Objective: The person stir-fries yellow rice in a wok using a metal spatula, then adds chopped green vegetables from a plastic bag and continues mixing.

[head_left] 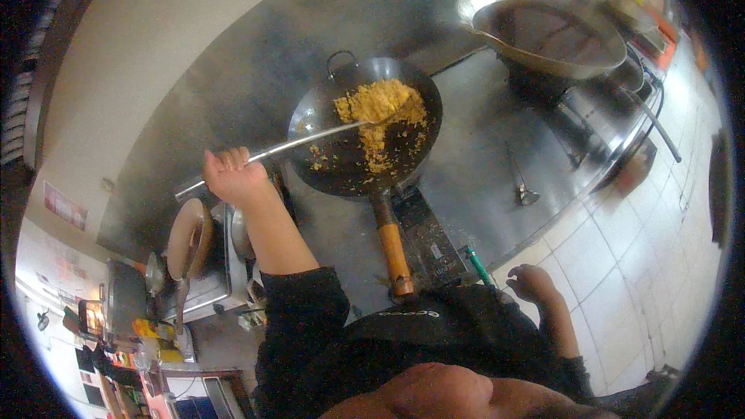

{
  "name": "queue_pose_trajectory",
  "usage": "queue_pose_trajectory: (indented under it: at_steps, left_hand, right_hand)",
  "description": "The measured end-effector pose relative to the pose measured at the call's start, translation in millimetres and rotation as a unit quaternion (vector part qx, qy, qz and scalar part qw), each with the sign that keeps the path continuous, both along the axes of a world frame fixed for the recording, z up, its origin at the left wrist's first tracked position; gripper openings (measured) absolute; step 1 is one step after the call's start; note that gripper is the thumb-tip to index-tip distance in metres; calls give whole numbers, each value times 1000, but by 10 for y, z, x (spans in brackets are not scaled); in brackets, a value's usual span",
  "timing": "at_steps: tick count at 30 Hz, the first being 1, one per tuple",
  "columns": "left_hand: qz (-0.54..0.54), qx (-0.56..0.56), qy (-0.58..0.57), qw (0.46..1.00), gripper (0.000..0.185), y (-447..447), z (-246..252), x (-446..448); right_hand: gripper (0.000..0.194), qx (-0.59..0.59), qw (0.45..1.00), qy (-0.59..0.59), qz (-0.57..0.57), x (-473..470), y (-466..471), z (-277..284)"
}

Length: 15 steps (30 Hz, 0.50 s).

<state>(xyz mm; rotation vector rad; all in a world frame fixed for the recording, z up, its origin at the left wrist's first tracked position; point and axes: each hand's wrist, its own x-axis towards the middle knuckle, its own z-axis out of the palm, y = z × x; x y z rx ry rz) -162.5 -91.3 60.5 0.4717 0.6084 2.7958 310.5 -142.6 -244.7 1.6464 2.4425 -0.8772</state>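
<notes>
My left hand grips the long metal handle of a cooking utensil, its end buried in yellow fried rice, so I cannot tell whether it is a ladle or a turner. The rice is heaped at the far side of a dark wok, with loose grains scattered nearer me. Pointing towards my body is the wok's wooden handle, which neither hand touches. My right hand hangs low by my side with loosely curled fingers and nothing in it. Close by it is a green-bodied lighter or similar tool.
A large metal pan of dark liquid stands on a burner at the back right. A small ladle lies on the steel counter. Another pan is at the left. White floor tiles show at the right.
</notes>
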Motion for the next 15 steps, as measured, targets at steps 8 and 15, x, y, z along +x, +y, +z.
queue_pose_trajectory:
  at_steps: [8, 15]
  left_hand:
    - [16, -66, 52, 996, 27, 359, 51, -12]
    - [-93, -117, 149, 977, 26, 8, 581, -302]
  right_hand:
    - [29, -15, 1000, 10, -1, -104, -2, 99]
    - [29, 5, 1000, 22, -13, 21, -18, -69]
